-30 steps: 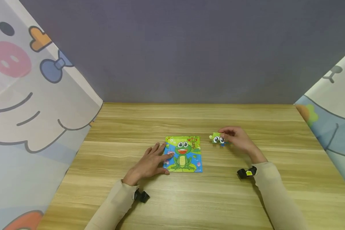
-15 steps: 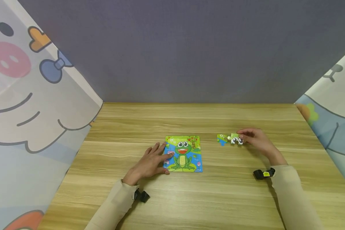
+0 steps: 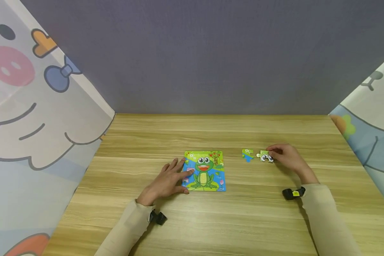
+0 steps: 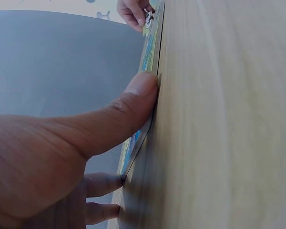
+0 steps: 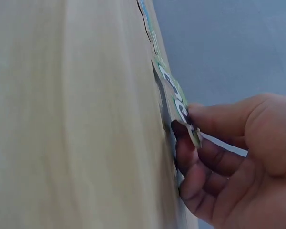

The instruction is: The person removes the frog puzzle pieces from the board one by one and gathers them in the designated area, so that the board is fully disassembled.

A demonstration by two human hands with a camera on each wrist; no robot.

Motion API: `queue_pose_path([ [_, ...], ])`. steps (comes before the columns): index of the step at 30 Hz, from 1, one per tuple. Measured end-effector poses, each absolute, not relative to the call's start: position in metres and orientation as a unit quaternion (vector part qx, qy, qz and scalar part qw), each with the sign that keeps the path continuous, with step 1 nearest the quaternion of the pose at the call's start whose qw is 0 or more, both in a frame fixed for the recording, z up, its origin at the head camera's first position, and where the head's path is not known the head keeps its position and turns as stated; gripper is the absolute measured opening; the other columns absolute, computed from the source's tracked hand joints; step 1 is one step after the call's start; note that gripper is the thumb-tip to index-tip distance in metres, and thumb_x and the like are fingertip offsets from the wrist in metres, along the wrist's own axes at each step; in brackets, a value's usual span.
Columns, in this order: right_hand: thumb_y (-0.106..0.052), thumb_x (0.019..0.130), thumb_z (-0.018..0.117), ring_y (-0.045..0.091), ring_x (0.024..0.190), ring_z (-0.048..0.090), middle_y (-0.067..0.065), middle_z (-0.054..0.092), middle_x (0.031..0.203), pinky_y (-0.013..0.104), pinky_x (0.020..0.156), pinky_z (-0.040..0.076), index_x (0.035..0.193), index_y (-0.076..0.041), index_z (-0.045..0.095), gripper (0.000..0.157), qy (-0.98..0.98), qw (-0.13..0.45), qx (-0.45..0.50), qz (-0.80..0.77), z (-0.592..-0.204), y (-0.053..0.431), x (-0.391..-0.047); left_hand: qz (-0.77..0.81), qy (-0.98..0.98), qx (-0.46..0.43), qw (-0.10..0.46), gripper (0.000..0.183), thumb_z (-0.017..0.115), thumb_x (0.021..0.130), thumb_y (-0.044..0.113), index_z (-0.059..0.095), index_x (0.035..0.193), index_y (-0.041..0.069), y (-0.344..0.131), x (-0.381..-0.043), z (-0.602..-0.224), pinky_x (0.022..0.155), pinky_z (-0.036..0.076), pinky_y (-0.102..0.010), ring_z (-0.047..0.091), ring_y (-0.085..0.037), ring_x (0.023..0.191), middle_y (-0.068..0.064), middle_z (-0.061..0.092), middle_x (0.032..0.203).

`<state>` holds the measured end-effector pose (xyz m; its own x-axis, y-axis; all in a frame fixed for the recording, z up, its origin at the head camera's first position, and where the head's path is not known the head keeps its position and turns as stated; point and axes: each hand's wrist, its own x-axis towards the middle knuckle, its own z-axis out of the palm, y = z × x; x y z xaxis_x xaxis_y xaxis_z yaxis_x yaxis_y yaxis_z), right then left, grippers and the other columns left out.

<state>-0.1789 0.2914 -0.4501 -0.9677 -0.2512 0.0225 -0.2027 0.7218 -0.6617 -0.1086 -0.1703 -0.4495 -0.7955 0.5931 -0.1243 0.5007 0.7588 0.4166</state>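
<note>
A square frog jigsaw puzzle lies on the wooden table, its picture facing up. My left hand rests on its left side with fingers spread, the thumb at the near left corner. To the right, my right hand pinches a puzzle piece printed with two cartoon eyes, between thumb and fingers. In the right wrist view this eye piece is tilted, its near end raised off the wood. A green and blue puzzle piece lies flat, just left of the eye piece with a small gap between.
The wooden table meets a grey partition along its back edge. Panels with cartoon prints stand at the left and right sides. A black wrist camera sits at each sleeve cuff.
My right hand has moved right with the eye piece, uncovering the green and blue piece. The eye piece then came slightly down and away from it. My left hand stays put.
</note>
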Motion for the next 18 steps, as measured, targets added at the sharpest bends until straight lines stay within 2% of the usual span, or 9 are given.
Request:
queue_pose_path([
  [9, -0.009, 0.099, 0.059, 0.002, 0.084, 0.059, 0.025, 0.072, 0.110, 0.018, 0.072, 0.048, 0.115, 0.004, 0.070, 0.023, 0.939, 0.034, -0.112, -0.322, -0.4506, 0.2865, -0.1814, 0.185, 0.928, 0.298, 0.122, 0.073, 0.073, 0.086, 0.044, 0.048, 0.150, 0.022, -0.1699, -0.1078, -0.4485, 0.114, 0.023, -0.074, 0.017, -0.055, 0.151, -0.026, 0.018, 0.165],
  [18, -0.010, 0.099, 0.059, 0.005, 0.082, 0.058, 0.022, 0.072, 0.107, 0.022, 0.072, 0.048, 0.115, 0.003, 0.070, 0.023, 0.943, 0.035, -0.113, -0.310, -0.4508, 0.2875, -0.1814, 0.185, 0.929, 0.297, 0.123, 0.073, 0.073, 0.086, 0.044, 0.047, 0.151, 0.022, -0.1702, -0.1077, -0.4489, 0.114, 0.022, -0.074, 0.016, -0.055, 0.151, -0.026, 0.017, 0.166],
])
